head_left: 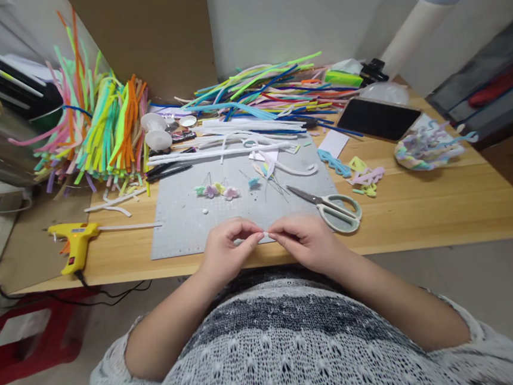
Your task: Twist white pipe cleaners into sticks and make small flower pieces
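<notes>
Both hands meet at the front edge of the grey cutting mat [173, 223]. My left hand [230, 249] pinches with thumb and forefinger, and my right hand [308, 242] pinches just beside it. A tiny whitish piece shows between the fingertips, too small to name. Beyond them on the mat lie small fuzzy flowers: a pink one [231, 193], a purple one [210, 190] and a blue one [254, 183], with thin wire stems. Scissors [336, 209] with pale grey handles lie partly open by my right hand.
A yellow glue gun [76, 241] stands at left, its cord over the table edge. Bundled pipe cleaners [112, 133] fill the back left; loose ones [266, 96] lie behind the mat. A phone [379, 119] leans at back right near a pastel fuzzy basket [427, 147].
</notes>
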The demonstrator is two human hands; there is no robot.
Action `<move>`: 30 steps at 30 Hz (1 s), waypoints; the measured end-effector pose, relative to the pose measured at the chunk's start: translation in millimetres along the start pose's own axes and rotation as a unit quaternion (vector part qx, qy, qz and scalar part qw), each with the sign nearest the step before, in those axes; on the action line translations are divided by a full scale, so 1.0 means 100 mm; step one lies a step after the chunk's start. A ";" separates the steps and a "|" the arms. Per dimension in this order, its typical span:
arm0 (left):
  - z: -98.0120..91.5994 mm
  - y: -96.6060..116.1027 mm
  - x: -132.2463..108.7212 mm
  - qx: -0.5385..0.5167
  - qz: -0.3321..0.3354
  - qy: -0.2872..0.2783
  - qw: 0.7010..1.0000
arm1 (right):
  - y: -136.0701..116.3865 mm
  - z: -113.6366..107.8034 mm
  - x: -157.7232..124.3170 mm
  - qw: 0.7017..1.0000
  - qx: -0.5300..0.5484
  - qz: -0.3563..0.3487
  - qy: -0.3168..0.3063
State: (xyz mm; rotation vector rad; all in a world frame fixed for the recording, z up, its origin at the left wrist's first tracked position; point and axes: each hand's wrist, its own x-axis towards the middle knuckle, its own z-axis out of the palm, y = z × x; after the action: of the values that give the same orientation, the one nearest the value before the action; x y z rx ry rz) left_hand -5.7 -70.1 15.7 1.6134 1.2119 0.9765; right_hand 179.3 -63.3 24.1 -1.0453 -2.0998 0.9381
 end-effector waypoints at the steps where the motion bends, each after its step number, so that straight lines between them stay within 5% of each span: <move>1: 0.00 0.00 0.00 0.017 -0.001 0.004 1.000 | 0.00 0.01 -0.01 1.000 -0.008 -0.001 -0.001; 9: 0.06 -0.05 -0.01 -0.077 -0.093 -0.031 0.992 | 0.03 0.02 -0.04 1.000 -0.022 0.006 0.007; 15: 0.09 -0.06 0.00 -0.117 -0.136 0.007 0.984 | 0.05 0.05 -0.06 0.998 -0.019 -0.002 0.052; 30: 0.10 0.04 0.00 -0.221 -0.147 -0.067 0.962 | 0.15 0.14 -0.06 0.983 -0.047 -0.103 0.146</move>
State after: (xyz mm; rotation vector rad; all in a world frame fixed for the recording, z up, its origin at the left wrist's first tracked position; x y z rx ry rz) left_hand 5.1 -72.2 16.1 1.0943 1.0157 0.8581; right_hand 177.6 -66.2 3.3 -0.9272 -1.9747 0.5535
